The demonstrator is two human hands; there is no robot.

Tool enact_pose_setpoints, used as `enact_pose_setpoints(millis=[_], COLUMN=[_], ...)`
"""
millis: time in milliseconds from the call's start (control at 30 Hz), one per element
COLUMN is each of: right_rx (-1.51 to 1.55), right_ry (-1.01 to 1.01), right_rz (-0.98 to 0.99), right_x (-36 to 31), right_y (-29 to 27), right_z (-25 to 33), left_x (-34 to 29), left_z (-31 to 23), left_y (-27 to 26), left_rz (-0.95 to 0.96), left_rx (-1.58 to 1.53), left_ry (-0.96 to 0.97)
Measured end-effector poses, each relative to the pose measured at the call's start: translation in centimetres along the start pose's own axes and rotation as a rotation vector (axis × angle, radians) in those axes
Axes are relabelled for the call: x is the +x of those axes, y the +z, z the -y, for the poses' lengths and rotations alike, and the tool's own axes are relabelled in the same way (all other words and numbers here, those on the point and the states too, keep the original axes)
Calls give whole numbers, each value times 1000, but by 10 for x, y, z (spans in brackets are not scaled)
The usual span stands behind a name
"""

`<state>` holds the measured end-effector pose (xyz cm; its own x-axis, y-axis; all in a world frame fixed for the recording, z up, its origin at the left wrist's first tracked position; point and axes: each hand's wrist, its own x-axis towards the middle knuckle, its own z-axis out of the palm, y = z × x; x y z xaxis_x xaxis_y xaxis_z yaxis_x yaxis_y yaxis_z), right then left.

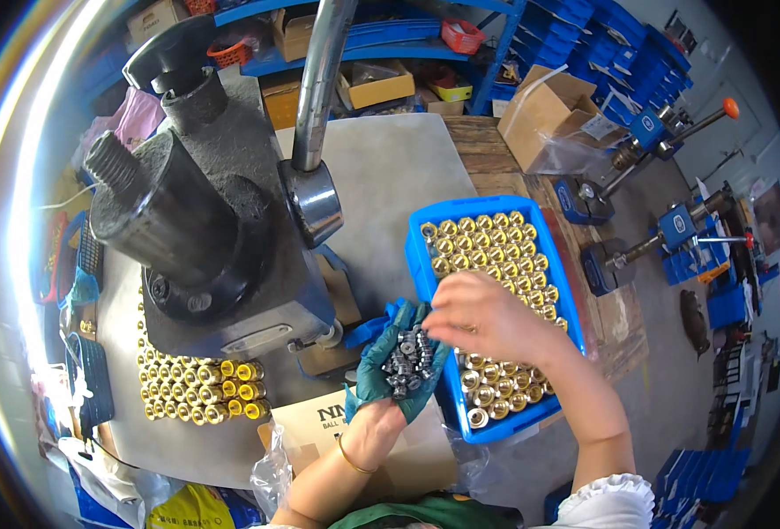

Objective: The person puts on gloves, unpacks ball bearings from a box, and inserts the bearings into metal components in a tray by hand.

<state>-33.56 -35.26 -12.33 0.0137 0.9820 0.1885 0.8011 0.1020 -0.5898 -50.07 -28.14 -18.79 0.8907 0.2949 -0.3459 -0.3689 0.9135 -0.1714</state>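
One black metal press (231,220) partly hides golden cylinders (209,375); your teal-gloved left hand (376,377) cups grey metal pieces (407,360); your right hand (487,316) curls, grip unclear, over a blue plastic tray (418,256).

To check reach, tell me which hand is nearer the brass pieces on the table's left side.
Left. The left hand, cupping small metal parts, is right of the brass pieces; the right hand is farther right, above the blue tray's left side.
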Motion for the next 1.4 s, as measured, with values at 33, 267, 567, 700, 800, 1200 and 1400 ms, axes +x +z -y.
enact_pose_setpoints(millis=[33,267,567,700,800,1200,1400], right_rx=[-104,-229,-76,21,138,57,-32], right_ry=[-48,-44,15,-12,-29,-64,-56], right_rz=[-21,-92,12,84,120,150,76], right_x=[-6,-31,-26,-19,-16,-5,-1], right_y=[4,11,-2,-1,2,2,12], right_z=[11,17,18,6,-8,-8,-2], left_x=[-1,-11,-10,-7,-6,1,4], left_z=[-1,14,17,12,13,6,1], left_y=[-5,2,8,0,5,0,-7], left_rz=[15,11,11,82,37,-15,72], left_rx=[8,91,37,32,70,1,-24], left_ry=[-8,-35,-65,-69,-43,-63,-93])
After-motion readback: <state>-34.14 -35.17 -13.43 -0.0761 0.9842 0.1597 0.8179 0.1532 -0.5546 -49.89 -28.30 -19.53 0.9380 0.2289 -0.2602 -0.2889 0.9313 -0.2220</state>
